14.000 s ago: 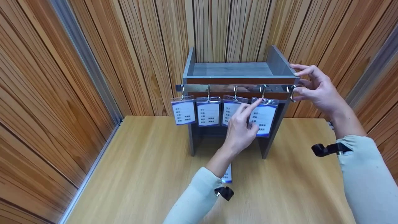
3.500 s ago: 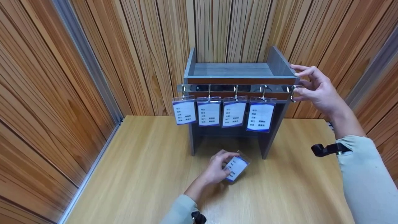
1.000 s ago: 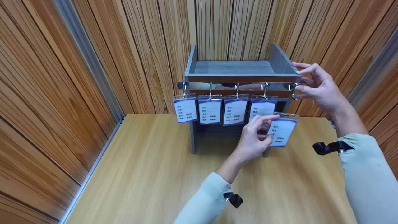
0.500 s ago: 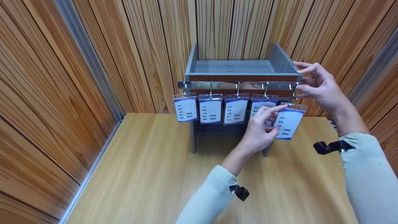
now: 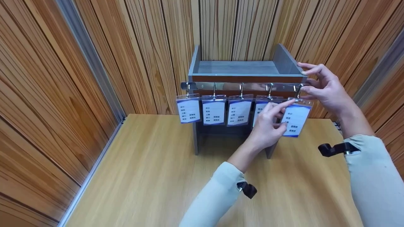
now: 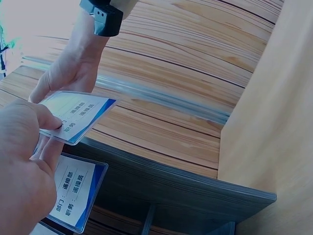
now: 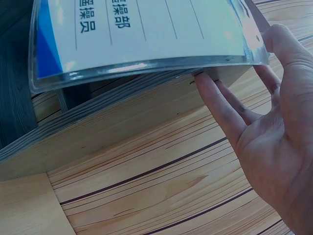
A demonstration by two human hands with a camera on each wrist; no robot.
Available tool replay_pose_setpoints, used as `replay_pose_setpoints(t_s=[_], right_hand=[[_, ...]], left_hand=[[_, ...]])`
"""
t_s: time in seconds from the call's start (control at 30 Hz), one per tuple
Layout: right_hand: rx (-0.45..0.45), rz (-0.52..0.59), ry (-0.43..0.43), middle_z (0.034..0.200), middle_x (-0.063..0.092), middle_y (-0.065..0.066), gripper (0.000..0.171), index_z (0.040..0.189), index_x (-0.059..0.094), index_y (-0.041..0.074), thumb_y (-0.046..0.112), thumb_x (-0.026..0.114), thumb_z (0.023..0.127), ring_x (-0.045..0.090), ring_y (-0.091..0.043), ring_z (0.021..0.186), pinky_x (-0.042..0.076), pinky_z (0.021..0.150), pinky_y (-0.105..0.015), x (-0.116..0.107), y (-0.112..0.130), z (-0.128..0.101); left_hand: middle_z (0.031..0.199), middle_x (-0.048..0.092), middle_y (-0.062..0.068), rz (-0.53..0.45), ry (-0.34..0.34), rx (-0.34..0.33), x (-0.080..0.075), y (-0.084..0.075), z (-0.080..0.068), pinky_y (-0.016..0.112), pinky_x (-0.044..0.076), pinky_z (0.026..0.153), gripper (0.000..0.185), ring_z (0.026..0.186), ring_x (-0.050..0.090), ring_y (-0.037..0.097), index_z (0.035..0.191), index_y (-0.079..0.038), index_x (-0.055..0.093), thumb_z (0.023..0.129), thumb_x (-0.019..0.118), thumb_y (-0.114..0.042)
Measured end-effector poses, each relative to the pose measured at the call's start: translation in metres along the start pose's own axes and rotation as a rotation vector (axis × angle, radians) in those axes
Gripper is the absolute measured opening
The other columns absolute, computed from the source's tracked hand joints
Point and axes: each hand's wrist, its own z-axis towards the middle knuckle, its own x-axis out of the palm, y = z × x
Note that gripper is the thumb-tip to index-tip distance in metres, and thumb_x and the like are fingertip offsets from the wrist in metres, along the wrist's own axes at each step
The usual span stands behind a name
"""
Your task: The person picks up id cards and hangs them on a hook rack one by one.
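Observation:
My left hand (image 5: 268,127) pinches a clear-sleeved name badge (image 5: 298,115) between thumb and fingers. The index fingertip lies at the badge's top edge, right beneath the last hook on the right of a metal hook rail (image 5: 257,86). Whether the hook passes through the badge slot cannot be told. My right hand (image 5: 328,90) holds the rail's right end with its thumb, other fingers against the side panel of a grey shelf (image 5: 246,68). In the left wrist view the thumb presses the badge face (image 6: 80,117). Several more name badges (image 5: 214,112) hang from the other hooks.
The shelf stands on a wooden table (image 5: 151,176) against a wood-panelled wall (image 5: 157,56). A metal strip (image 5: 91,176) runs along the table's left edge. The neighbouring badge (image 6: 76,188) hangs close to the left hand.
Earlier my left hand touched the fourth badge, then picked the last one off the table. It has since lifted it rightward and up to the last hook. The right hand stays at the rail's end.

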Motion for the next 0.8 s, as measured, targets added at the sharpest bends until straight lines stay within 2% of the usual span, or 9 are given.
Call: replay_pose_setpoints(t_s=[0.17, 0.5, 0.8], right_hand=[[-0.002, -0.001, 0.004, 0.171, 0.051, 0.002, 0.035, 0.14, 0.062, 0.004, -0.011, 0.059, 0.108, 0.072, -0.013, 0.135, 0.068, 0.09, -0.025, 0.0, 0.0, 0.0], [-0.006, 0.005, 0.002, 0.171, 0.05, 0.0, 0.037, 0.141, 0.061, 0.004, -0.012, 0.059, 0.108, 0.071, -0.014, 0.137, 0.067, 0.091, -0.025, 0.0, -0.001, 0.001], [0.0, 0.004, 0.009, 0.172, 0.05, 0.0, 0.037, 0.143, 0.06, 0.004, -0.011, 0.059, 0.108, 0.069, -0.014, 0.139, 0.067, 0.093, -0.026, 0.0, -0.001, 0.001]], left_hand=[[0.138, 0.058, 0.011, 0.033, 0.007, -0.005, 0.0, -0.002, 0.005, 0.006, 0.057, 0.093, 0.068, 0.115, 0.059, -0.001, 0.165, -0.022, 0.059, 0.105, 0.07, 0.007], [0.137, 0.058, 0.008, 0.182, -0.014, -0.032, 0.006, -0.009, 0.008, 0.003, 0.051, 0.085, 0.071, 0.113, 0.052, -0.001, 0.167, -0.027, 0.057, 0.105, 0.072, 0.003], [0.142, 0.059, 0.006, 0.278, -0.057, -0.047, 0.012, -0.01, 0.008, 0.0, 0.046, 0.091, 0.072, 0.124, 0.058, 0.005, 0.167, -0.029, 0.056, 0.104, 0.076, -0.002]])
